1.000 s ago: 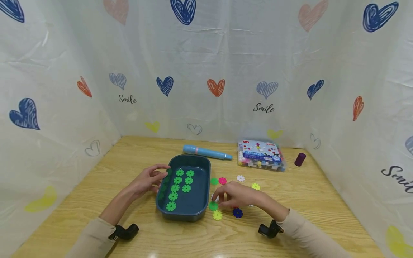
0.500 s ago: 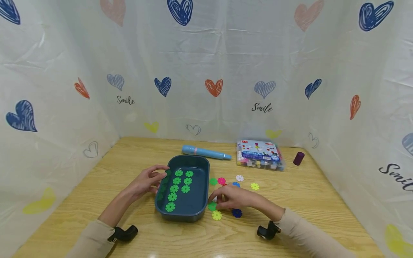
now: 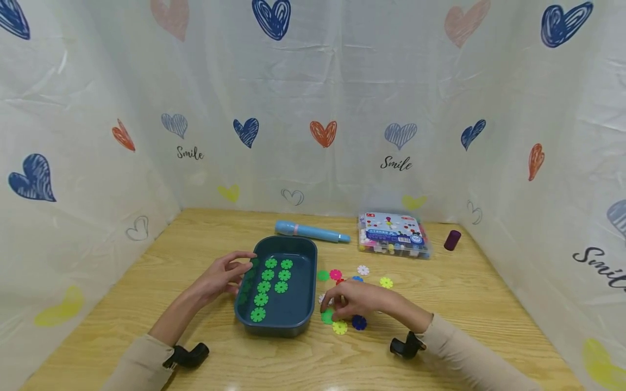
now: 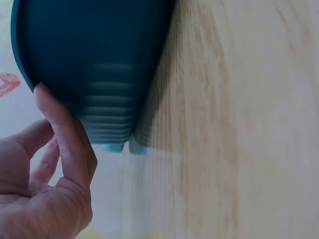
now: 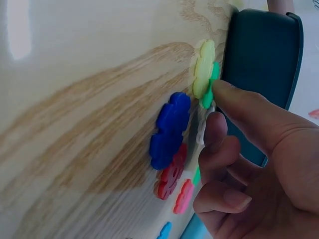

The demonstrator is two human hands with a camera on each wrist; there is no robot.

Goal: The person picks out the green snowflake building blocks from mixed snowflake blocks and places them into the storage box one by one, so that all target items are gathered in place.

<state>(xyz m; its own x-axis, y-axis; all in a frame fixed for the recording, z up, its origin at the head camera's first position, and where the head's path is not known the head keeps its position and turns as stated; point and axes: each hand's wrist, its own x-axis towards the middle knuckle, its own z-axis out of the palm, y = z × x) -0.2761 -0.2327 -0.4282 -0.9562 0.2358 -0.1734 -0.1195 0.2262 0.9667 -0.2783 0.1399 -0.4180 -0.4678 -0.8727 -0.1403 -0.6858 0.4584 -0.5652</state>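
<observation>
My left hand (image 3: 222, 277) holds the left rim of a dark blue-green tray (image 3: 313, 282), fingertips at the edge; the left wrist view shows a finger (image 4: 67, 139) against the outer wall. Several green flower-shaped discs (image 3: 261, 299) lie in the tray in two rows, the left row longer. Right of the tray, thumb and index finger of my right hand (image 3: 359, 298) pinch another green disc (image 3: 327, 317) low over the table. A yellow disc (image 5: 204, 69) lies close beside it, and a blue disc (image 5: 170, 130) lies nearby. A white disc (image 3: 321, 298) is partly hidden behind the fingers.
More loose discs lie beyond my right hand: green (image 3: 323, 276), pink (image 3: 335, 275), white (image 3: 363, 270) and yellow (image 3: 386, 282). Farther back are a light-blue microphone-shaped item (image 3: 313, 232), a clear case of colourful parts (image 3: 394, 234) and a dark purple cylinder (image 3: 452, 240).
The green disc at my right fingertips has shifted slightly right and nearer, away from the tray, and the yellow disc beside it has slid right. My left hand stays on the tray.
</observation>
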